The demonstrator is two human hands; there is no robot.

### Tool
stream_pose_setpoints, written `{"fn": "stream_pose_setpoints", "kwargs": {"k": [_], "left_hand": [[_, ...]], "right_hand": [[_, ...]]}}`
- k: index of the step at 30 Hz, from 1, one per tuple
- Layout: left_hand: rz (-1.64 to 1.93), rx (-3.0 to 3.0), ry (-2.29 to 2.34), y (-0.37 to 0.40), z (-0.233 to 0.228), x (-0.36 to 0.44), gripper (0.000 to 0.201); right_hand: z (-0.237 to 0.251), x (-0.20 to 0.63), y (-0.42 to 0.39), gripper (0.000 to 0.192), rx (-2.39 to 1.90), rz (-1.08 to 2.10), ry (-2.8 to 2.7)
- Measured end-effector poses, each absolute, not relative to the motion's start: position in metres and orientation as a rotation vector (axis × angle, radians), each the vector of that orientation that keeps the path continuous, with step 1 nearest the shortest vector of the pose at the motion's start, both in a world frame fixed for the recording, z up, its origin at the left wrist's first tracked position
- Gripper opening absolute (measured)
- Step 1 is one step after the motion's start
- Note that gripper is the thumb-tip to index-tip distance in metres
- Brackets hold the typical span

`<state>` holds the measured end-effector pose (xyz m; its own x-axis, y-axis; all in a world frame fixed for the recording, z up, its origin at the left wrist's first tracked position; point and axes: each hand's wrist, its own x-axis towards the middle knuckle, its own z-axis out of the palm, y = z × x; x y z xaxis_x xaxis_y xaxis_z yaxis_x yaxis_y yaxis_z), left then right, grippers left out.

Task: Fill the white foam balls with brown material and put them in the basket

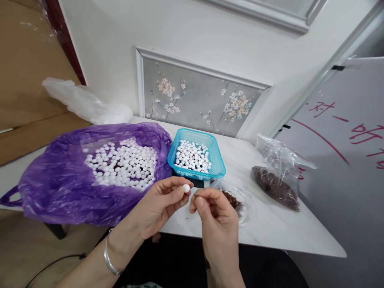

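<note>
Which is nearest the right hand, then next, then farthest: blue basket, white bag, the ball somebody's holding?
1. Ball: just left, in the left hand.
2. Blue basket: on the table, beyond the ball.
3. White bag: far back left.

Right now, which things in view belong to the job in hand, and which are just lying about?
In use, seemingly:
Left hand, pinching a white ball
Right hand, pinched; anything held is too small to tell
Purple bag and blue basket, both holding balls
Brown bits beside the right hand

Probably lying about:
Filled bag, far right
White bag
Cardboard
</note>
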<state>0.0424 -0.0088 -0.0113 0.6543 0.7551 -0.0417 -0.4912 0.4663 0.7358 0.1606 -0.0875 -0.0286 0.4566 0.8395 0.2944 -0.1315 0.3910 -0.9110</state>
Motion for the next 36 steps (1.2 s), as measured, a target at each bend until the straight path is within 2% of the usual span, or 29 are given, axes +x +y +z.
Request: {"fn": "stream_pose_setpoints", "kwargs": {"k": [5,11,17,25,36], "left_hand": [[0.864,0.942,0.442,-0.013,-0.01,0.043,0.009],[1.038,1.171,0.546,-0.019,-0.005,0.038,0.025],[1.002,1.268,0.489,-0.021,-0.001,0.037,0.008],[1.025,1.355,0.535,-0.019,-0.004,0.034,0.015],[0.952,1.517,0.631,-0.014,0.001,0.028,0.013]], "right_hand": [[-0.025,0.157,-0.09,0.007,-0.983,0.649,-0.917],[-0.023,0.157,-0.097,0.009,-1.021,0.583,-0.968],[-0.022,0.157,-0.097,0.012,-1.004,0.556,-1.03],[-0.018,0.159,-0.098,0.012,-1.038,0.553,-1.071],[-0.012,0.163,-0.099,0.007,-1.174,0.638,-1.077]]}}
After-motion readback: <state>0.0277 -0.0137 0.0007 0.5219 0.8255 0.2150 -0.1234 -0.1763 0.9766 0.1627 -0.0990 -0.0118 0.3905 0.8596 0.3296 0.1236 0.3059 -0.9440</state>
